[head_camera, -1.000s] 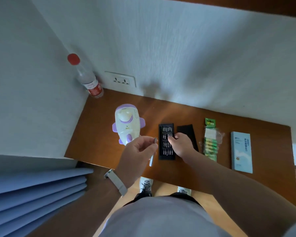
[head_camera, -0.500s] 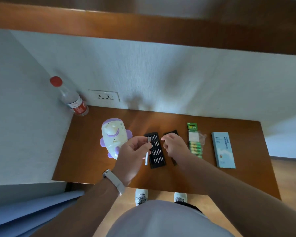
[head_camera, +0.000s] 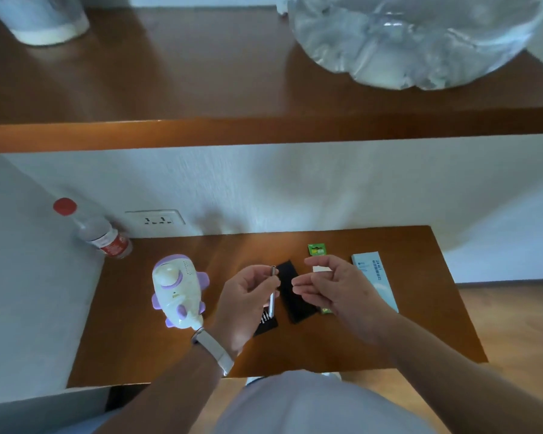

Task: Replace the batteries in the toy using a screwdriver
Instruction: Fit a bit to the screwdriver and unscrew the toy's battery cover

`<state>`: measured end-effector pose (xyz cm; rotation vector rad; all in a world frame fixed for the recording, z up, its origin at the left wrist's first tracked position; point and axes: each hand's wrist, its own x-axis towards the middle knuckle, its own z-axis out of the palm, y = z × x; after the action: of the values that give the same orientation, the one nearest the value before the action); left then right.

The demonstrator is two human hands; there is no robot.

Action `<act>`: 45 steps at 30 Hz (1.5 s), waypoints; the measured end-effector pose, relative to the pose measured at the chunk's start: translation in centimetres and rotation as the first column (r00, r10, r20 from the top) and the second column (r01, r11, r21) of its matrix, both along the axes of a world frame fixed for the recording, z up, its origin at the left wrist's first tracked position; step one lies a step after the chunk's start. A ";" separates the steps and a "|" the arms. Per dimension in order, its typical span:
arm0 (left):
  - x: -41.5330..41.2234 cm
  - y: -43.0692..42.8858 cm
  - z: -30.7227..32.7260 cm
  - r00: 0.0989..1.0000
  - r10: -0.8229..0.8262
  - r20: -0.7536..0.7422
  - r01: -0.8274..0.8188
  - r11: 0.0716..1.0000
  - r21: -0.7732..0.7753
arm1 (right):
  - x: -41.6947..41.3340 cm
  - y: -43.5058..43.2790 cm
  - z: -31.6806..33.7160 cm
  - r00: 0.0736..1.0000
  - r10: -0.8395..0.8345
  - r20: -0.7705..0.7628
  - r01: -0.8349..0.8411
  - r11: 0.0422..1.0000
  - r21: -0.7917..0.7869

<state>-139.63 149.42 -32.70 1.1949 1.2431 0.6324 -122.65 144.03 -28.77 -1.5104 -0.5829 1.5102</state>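
Nearest is one pale watch strap [head_camera: 214, 349] on the left wrist. Two hands hover over the wooden table [head_camera: 427, 308]: the left hand [head_camera: 243, 303] pinches one silver screwdriver handle [head_camera: 272, 292] upright between thumb and fingers. The right hand [head_camera: 334, 288] sits just beside it, fingers loosely curled, and I can't tell if there's a bit in them. Under the hands: one bit tray [head_camera: 266, 321] and one black lid [head_camera: 293, 291]. One white-and-purple toy [head_camera: 177, 289] lies left, untouched. Right side has one green battery pack [head_camera: 316, 250], mostly hidden, and one light-blue box [head_camera: 375, 281]. Farther back, one red-capped water bottle [head_camera: 99, 233], one wall socket [head_camera: 154, 219], one shelf [head_camera: 201, 133].
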 end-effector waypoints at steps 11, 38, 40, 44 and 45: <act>4.7 -1.7 1.5 0.997 -0.075 -0.008 0.075 0.995 0.059 | 4.0 -2.6 -0.4 0.986 -0.083 -0.148 0.063 0.989 -0.133; 8.2 -3.2 2.1 0.990 -0.140 0.007 0.139 0.986 0.096 | 7.6 -4.7 -0.1 0.987 0.045 0.154 -0.058 0.995 0.080; 8.1 -3.1 2.1 0.989 -0.146 -0.008 0.146 0.983 0.113 | 7.7 -4.6 0.1 0.995 0.041 0.093 -0.049 0.995 0.084; 7.9 -3.2 2.4 0.982 -0.183 -0.040 0.187 0.972 0.143 | 7.7 -4.3 0.6 0.996 0.045 0.073 -0.053 0.993 0.109; 7.9 -3.2 2.5 0.980 -0.195 -0.049 0.200 0.969 0.146 | 7.8 -4.3 0.7 0.994 0.054 0.095 -0.064 0.991 0.114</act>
<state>-131.75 146.23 -30.19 1.4413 1.1022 0.5669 -114.89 139.76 -28.02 -1.4885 -0.7631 1.4315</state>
